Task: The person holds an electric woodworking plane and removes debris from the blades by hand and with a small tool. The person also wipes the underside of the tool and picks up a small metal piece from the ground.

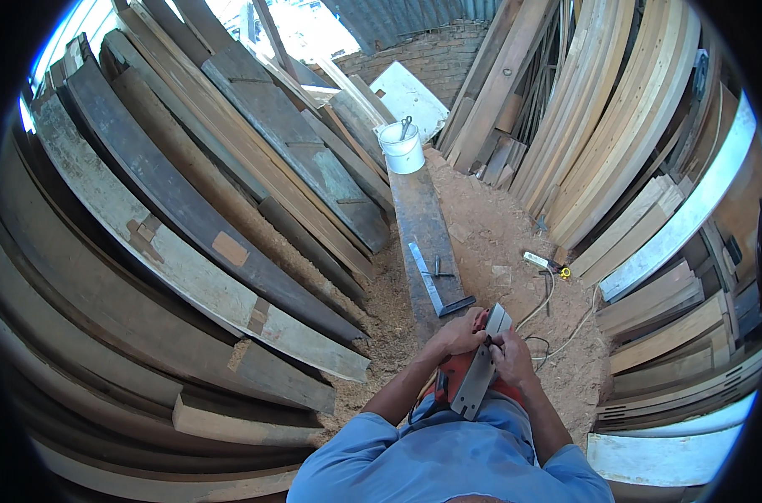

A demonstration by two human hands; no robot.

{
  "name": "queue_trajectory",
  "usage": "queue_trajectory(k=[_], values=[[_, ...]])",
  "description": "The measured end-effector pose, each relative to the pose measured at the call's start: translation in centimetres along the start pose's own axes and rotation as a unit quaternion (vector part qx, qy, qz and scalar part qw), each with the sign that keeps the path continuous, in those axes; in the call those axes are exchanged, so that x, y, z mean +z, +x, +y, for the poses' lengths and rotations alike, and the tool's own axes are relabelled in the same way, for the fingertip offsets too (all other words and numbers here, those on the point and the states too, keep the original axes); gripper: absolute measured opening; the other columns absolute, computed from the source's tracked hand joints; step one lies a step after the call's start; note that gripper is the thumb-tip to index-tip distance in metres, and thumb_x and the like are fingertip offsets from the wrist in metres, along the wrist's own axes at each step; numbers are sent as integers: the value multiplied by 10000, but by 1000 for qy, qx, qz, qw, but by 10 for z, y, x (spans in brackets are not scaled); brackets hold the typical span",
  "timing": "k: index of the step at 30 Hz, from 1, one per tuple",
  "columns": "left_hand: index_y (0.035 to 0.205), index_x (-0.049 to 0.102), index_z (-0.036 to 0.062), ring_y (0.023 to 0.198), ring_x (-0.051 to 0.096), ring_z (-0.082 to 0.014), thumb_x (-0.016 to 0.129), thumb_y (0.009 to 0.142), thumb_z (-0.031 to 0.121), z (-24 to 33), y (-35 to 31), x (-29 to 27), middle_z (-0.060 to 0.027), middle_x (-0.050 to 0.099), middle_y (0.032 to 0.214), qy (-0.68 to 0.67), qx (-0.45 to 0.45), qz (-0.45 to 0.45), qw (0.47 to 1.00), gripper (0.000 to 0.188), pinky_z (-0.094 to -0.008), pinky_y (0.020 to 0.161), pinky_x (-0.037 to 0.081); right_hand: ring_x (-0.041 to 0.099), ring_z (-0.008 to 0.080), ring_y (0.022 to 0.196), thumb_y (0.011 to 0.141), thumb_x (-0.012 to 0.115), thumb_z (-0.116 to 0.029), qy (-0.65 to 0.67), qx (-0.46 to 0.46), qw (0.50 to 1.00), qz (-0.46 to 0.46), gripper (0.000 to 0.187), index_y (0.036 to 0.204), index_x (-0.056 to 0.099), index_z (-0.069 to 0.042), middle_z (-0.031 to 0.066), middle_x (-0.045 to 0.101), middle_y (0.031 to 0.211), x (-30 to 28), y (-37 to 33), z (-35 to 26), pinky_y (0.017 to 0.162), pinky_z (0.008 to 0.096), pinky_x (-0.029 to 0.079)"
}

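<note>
A red electric hand planer (475, 379) rests against my lap with its grey metal sole turned up. My left hand (459, 334) is closed on the planer's red front end. My right hand (510, 359) grips the sole's edge near the middle, its fingers bent at the gap where the cutter sits. Whether those fingers also pinch a small part cannot be made out. Just beyond my hands, a try square (427, 281) with a metal blade and dark stock lies on a long plank (410, 222). Beside its blade is a small dark T-shaped tool (438, 267).
A white bucket (403, 151) with a tool in it stands at the plank's far end. On the sawdust-covered floor (481, 226) lie a white power strip (536, 261), a yellow tape measure (564, 272) and a pale cord (551, 293). Leaning boards (221, 243) line both sides.
</note>
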State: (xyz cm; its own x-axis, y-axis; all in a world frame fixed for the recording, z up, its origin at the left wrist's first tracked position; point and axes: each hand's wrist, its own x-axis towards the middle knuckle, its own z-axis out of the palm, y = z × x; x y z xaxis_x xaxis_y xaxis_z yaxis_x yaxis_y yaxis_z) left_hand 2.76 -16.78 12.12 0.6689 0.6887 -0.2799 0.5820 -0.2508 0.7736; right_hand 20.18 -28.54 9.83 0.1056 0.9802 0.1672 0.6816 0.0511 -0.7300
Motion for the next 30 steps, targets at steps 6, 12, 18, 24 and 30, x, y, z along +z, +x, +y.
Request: queue_trajectory(k=[6,12,18,24,30], values=[[1478,388,28,1229,607,-428,620,915,331,0,-1,1,-285,627,1289,1,12,10,1000,681,-472,1048,464,678,389,767,893,670,-84,-22,-68,997,31,112,955,617,-6,186,668,810,0,1,-2,711,484,529],[1458,405,39,1226,603,-454,614,917,367,0,2,0,-301,623,1289,12,13,5,1000,667,-497,1037,467,652,415,893,902,664,-130,-26,62,997,-34,146,973,603,-18,210,655,912,-2,-1,-4,816,501,507],[1475,394,40,1223,606,-450,620,915,360,-3,1,0,-296,624,1295,3,6,2,1000,683,-491,1039,468,659,424,867,903,670,-150,-10,88,994,-63,158,952,613,-11,211,667,901,-11,4,-16,780,509,515],[1481,394,37,1225,614,-429,631,915,325,0,2,1,-283,629,1296,5,6,2,1000,678,-471,1049,468,670,409,875,914,672,-156,7,38,999,-25,138,950,636,-28,191,680,902,-5,0,-3,761,513,513],[1475,397,30,1230,610,-430,629,913,338,-4,2,3,-288,625,1301,9,7,7,1000,682,-473,1047,468,686,385,788,911,663,-130,-26,-37,999,20,119,937,634,-18,183,682,826,-3,0,-4,718,494,526]])
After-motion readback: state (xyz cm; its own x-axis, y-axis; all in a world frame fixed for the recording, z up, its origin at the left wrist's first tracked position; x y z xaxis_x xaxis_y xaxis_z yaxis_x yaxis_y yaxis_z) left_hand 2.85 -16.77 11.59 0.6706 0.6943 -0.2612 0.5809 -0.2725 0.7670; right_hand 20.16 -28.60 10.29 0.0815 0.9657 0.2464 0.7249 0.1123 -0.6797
